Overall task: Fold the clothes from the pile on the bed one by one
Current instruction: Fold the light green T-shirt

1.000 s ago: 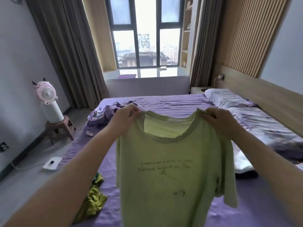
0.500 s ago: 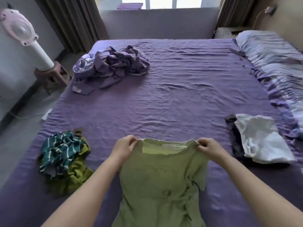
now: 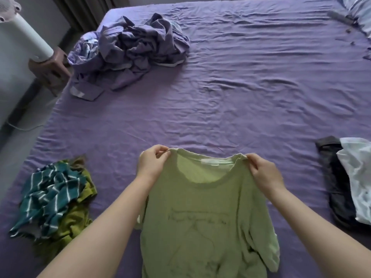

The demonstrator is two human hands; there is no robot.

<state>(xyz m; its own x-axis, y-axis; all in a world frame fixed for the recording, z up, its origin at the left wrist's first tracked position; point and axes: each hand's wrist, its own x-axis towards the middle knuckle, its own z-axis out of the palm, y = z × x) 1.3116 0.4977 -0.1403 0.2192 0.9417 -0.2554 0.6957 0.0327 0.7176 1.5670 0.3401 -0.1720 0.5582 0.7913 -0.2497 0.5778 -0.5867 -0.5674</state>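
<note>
A light green T-shirt (image 3: 202, 219) with dark print on its front hangs over the near part of the purple bed (image 3: 230, 101). My left hand (image 3: 152, 163) pinches its left shoulder by the collar. My right hand (image 3: 265, 173) pinches the right shoulder. The shirt's lower part drapes toward me, wrinkled, with a sleeve bunched at the right. At the near left lies a pile of clothes (image 3: 54, 199): a teal striped garment on an olive one.
A crumpled lilac bundle (image 3: 130, 49) lies at the far left of the bed. A white garment (image 3: 357, 177) rests on a dark one (image 3: 337, 187) at the right edge. A white fan (image 3: 30, 37) stands on a stool (image 3: 52, 69) beside the bed.
The shirt, held up high a second ago, has come down low over the near bed. My view has tilted down from the window to the sheet. Both hands keep their grip.
</note>
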